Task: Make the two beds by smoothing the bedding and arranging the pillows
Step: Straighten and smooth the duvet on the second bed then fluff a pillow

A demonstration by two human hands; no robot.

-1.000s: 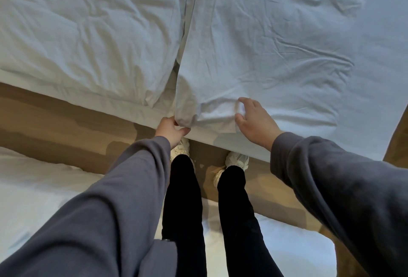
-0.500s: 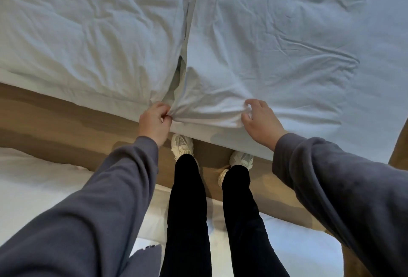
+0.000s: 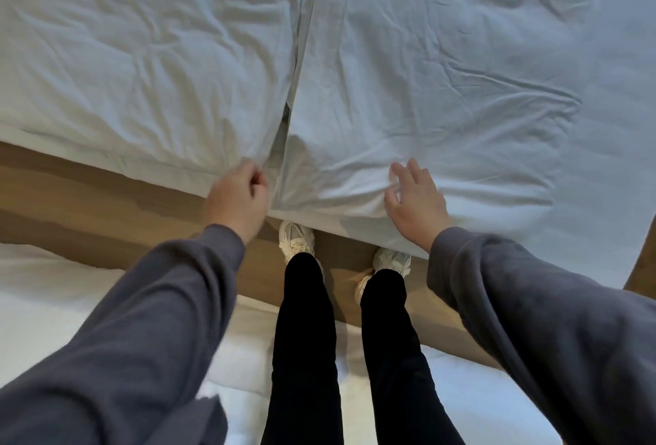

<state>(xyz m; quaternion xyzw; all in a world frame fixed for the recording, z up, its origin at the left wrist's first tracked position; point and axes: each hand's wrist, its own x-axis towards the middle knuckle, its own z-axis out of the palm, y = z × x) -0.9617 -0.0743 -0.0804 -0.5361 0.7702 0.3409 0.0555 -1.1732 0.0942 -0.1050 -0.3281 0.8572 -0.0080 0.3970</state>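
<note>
Two white pillows lie side by side, edges touching, along the near edge of the bed [image 3: 626, 54] in front of a person standing between two beds. The left pillow [image 3: 142, 54] is deeply creased, and its folds run down to its near corner, where the left hand [image 3: 238, 197] grips the fabric with curled fingers, knuckles up. The right pillow [image 3: 443, 89] sits just beside that hand. The right hand [image 3: 417, 206] rests on its near edge, palm down, fingers straight and slightly spread, holding nothing.

Both pillows lie flat on the bed's pale sheet, which shows bare to the right of the right pillow. Both arms reach forward and down in grey sleeves [image 3: 142, 356], the left wrist over the strip of wooden floor [image 3: 88, 203] (a narrow aisle between the beds) and the right wrist over the mattress edge. Below, black trousers [image 3: 305, 338] end in pale sneakers [image 3: 296, 242] whose toes point under the bed. The second bed [image 3: 46, 302], covered in white bedding, lies behind the legs.
</note>
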